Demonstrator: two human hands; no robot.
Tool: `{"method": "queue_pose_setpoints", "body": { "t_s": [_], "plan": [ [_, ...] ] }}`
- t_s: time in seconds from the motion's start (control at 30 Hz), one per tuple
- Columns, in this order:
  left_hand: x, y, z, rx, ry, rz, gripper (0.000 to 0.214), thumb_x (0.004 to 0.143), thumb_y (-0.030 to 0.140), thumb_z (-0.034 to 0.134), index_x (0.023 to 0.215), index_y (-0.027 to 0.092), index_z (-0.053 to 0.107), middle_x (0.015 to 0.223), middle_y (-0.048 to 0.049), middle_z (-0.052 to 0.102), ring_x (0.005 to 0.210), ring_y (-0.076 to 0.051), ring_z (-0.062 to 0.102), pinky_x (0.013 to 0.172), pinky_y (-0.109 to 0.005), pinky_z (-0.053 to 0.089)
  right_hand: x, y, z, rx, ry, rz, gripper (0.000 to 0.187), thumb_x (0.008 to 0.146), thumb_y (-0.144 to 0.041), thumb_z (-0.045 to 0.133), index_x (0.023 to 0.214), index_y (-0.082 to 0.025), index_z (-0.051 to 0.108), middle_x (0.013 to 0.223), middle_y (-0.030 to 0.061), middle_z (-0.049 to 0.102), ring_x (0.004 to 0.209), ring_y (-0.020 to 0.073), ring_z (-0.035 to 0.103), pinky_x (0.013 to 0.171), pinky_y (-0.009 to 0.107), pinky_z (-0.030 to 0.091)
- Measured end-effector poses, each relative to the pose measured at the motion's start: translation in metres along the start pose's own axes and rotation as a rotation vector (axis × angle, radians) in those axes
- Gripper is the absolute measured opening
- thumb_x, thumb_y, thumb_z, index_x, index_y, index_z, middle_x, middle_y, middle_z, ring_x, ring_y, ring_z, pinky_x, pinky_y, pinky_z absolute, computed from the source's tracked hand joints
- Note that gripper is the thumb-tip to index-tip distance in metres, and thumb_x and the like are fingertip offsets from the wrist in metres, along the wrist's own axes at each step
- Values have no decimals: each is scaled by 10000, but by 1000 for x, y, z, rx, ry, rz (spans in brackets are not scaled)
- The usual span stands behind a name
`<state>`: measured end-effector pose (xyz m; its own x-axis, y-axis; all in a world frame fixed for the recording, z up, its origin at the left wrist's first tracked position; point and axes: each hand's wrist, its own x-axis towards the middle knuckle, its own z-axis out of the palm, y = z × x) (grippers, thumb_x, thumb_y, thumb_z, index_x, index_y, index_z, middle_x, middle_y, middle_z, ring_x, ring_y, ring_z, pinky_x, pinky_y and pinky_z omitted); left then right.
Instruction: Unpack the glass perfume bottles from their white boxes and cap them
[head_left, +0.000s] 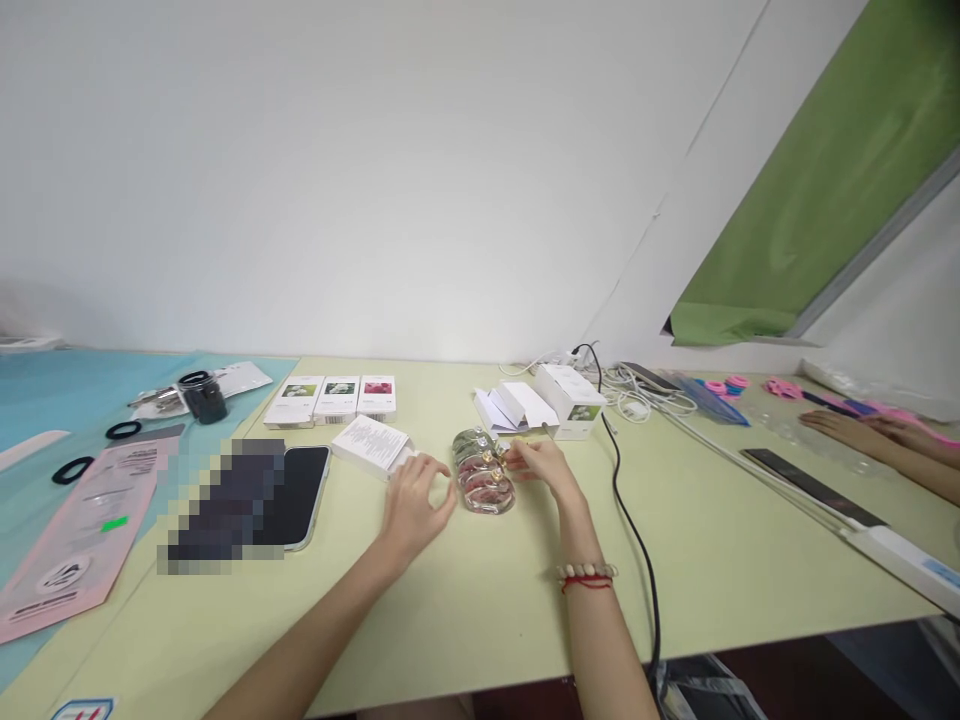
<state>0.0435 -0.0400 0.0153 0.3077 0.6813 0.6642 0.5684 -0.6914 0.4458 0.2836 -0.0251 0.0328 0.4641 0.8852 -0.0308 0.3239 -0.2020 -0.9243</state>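
Observation:
Several clear, rounded packets [486,490] lie overlapping on the table, with dark green and reddish contents and small gold-coloured bits on top. My right hand [541,466] is at their right edge, its fingertips closed on one of the packets. To the left, my left hand [412,508] is curved beside a small white printed box [371,443], whose near end looks opened. The left thumb and forefinger are bent with a gap between them. Whether the other left fingers touch the box, I cannot tell.
Three small white boxes [341,398] stand behind on the left. An unfolded white carton [517,405] and a larger white box [571,400] are at the back. A phone [300,495] lies left; a black cable [626,500] runs right. Another person's hand [844,430] rests far right.

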Motion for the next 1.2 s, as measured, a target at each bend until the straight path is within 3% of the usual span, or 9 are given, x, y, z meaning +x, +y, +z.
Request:
{"method": "queue_pose_setpoints", "body": {
  "t_s": [0.1,0.17,0.33,0.57,0.7,0.8,0.93,1.07,1.2],
  "plan": [
    [7,-22,-3,219,144,-122,297,763,318,502,1024,182,538,1123,-103,511,1122,-256,414,931,-410,309,1,-1,-4,-43,86,-42,239,682,-330,533,624,-128,648,722,106,658,620,180,611,473,247,476],
    [7,-38,-1,353,162,-213,418,739,384,522,1097,167,523,1231,-144,437,1236,-328,275,983,-486,217,1,-1,-6,-77,138,-70,239,675,-335,536,619,-136,656,679,100,650,606,180,601,461,239,447],
    [1,-48,5,475,27,-217,560,716,449,518,1195,159,490,1290,-181,376,1219,-381,263,959,-507,218,1,-3,-5,-136,218,-126,299,702,-387,502,623,-156,675,618,84,634,560,167,566,480,242,389],
    [6,-38,-18,463,-78,-197,590,626,548,573,1091,187,544,1132,-138,463,1033,-308,411,893,-435,290,-8,-15,-2,-251,390,-176,388,746,-479,448,684,-192,702,594,52,623,583,181,532,561,274,332],
    [8,-54,-21,426,-119,-242,736,540,571,640,1154,199,481,1256,-143,379,1194,-326,290,956,-447,220,-15,-25,5,-246,506,-208,422,777,-510,409,739,-212,706,657,41,644,638,191,535,586,276,314],
    [10,-60,-21,391,-184,-225,715,550,559,643,1137,190,470,1316,-126,348,1269,-292,206,1002,-438,160,-19,-31,11,-229,584,-243,394,775,-505,426,726,-230,704,738,29,659,676,192,537,596,274,303],
    [13,-57,-25,388,-199,-222,744,533,580,638,1136,183,458,1257,-107,415,1189,-279,322,994,-419,186,-20,-35,14,-125,683,-392,365,788,-449,441,685,-202,690,797,34,657,736,186,544,645,273,331],
    [13,-52,-28,421,-207,-290,876,481,635,628,1184,152,429,1207,-140,419,1156,-316,324,971,-418,200,-28,-42,16,-7,821,-681,376,826,-383,422,628,-156,647,683,54,631,762,175,542,733,275,373],
    [12,-50,-27,427,-119,-358,722,505,623,606,1014,123,492,1075,-135,450,1057,-299,384,912,-390,260,-47,-51,27,-37,921,-871,365,843,-326,403,567,-169,581,620,46,596,708,165,536,760,303,393]
  ]
}}
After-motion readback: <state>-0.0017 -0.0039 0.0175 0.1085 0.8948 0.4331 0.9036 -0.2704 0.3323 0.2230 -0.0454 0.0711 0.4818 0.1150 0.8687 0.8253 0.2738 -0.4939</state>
